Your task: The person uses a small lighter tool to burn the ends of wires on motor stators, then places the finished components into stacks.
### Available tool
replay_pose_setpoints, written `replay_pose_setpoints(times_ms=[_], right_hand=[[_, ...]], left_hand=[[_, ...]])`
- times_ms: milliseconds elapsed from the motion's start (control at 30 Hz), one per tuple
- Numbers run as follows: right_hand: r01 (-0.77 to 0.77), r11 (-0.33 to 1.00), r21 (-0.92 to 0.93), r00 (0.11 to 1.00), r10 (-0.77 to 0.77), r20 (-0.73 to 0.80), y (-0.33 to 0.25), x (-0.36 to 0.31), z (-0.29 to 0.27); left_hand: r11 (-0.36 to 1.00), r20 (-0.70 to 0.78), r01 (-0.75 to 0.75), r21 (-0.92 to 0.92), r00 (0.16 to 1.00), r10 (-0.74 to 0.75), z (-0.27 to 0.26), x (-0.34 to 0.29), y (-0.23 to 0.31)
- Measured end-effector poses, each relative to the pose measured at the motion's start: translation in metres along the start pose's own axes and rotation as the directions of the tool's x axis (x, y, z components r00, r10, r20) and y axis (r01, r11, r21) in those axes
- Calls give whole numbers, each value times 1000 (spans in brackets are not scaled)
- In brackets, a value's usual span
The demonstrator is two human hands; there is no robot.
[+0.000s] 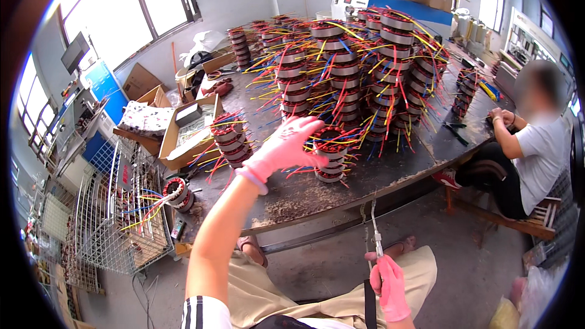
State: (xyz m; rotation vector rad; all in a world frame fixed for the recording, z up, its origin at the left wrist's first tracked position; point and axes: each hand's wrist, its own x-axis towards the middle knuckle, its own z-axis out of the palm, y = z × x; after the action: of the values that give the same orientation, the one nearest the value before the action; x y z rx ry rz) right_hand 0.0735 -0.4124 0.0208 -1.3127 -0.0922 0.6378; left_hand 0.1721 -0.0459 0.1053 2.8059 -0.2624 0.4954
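Observation:
My left hand (285, 146), in a pink glove, reaches out over the dark worktable (304, 198) and touches a short stack of round wound coils (331, 155) with red, yellow and blue wires sticking out. Its fingers rest on the stack's left side. My right hand (390, 286), also in a pink glove, is low by my lap, shut on a thin metal tool (376, 231) that points upward. Another short coil stack (231, 139) stands to the left of my left hand.
Tall stacks of the same coils (365, 67) fill the table's far half. A single coil (178, 194) lies at the table's left corner beside a wire mesh cart (109, 219). Open cardboard boxes (183, 131) sit left. A seated person (536, 146) works at the right.

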Motion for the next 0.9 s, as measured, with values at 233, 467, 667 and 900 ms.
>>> replay_pose_setpoints(times_ms=[233,467,667,900], right_hand=[[17,999,-48,1000,-16,19,-8,-8,1],[-19,998,-63,1000,20,12,-5,-11,2],[-146,988,-43,967,152,203,17,-5,31],[-167,971,-168,948,205,243,35,8,56]], left_hand=[[982,196,128,-143,976,-99,24,40,-2],[981,-73,111,-156,990,-124,-14,-51,21],[921,-9,385,-49,922,-386,2,-182,-11],[872,-6,490,21,872,-490,37,-229,-36]])
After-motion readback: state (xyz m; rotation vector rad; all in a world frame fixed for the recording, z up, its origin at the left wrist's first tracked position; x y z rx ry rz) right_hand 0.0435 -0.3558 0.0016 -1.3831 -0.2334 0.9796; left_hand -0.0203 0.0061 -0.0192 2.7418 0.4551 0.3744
